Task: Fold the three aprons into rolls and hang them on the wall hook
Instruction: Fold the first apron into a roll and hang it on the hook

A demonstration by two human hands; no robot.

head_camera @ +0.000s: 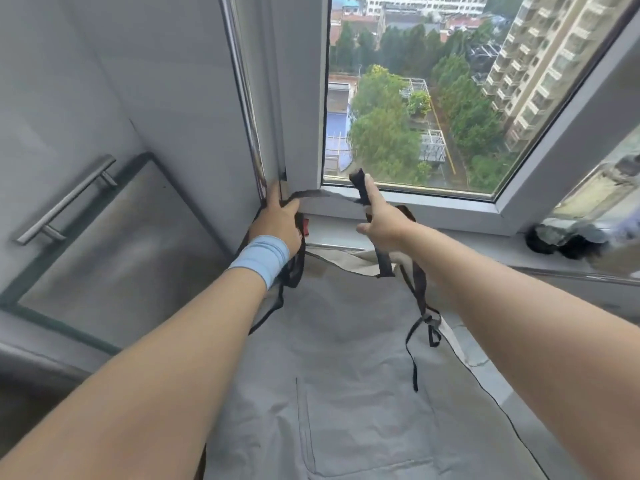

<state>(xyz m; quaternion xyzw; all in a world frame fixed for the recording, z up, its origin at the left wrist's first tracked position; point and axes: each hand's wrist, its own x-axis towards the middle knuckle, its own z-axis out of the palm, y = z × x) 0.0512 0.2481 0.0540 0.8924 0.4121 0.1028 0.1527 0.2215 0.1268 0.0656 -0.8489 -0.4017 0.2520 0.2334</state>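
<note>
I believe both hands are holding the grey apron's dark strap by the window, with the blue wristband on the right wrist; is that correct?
Not quite: the head view shows the blue wristband on the left wrist. The left hand and right hand do both hold the grey apron's dark strap by the window.

The grey apron (346, 341) hangs unrolled and flat, pocket (381, 438) showing, its dark straps (419, 289) held up.
</note>
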